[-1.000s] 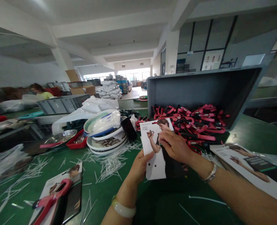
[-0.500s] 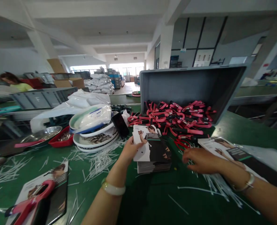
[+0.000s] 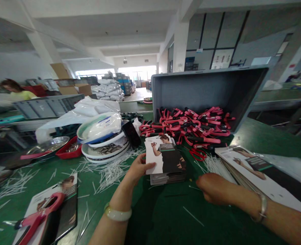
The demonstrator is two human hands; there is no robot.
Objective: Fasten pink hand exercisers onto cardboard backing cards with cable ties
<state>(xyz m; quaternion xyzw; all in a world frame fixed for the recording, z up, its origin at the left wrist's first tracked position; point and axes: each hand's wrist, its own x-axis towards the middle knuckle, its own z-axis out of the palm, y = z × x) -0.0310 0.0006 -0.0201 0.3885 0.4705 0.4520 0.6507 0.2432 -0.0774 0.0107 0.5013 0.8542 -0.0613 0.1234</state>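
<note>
My left hand [image 3: 140, 167] grips the left edge of a printed card [image 3: 165, 160], thumb on its face. That card tops a short stack of cards [image 3: 167, 179] on the green table. My right hand [image 3: 213, 188] is closed, low over the table to the right of the stack. A thin white cable tie [image 3: 195, 188] sticks out from its fingers towards the left; the rest is hidden in the hand. Loose cable ties [image 3: 219, 166] lie behind that hand. Beside them is a larger pile of printed cards [image 3: 262, 173].
A tipped grey crate [image 3: 206, 92] spills pink-handled pliers [image 3: 188, 124] behind the stack. Red-handled scissors [image 3: 198, 154] lie nearby. Left are stacked basins [image 3: 105, 153], a phone [image 3: 131, 134], a red tray [image 3: 68, 149] and pliers on a card [image 3: 42, 216]. Another person [image 3: 16, 90] is far left.
My right hand has drawn back from the loose cable ties, its fingers now closed with one tie in them. My left hand stays on the card, shifted slightly down.
</note>
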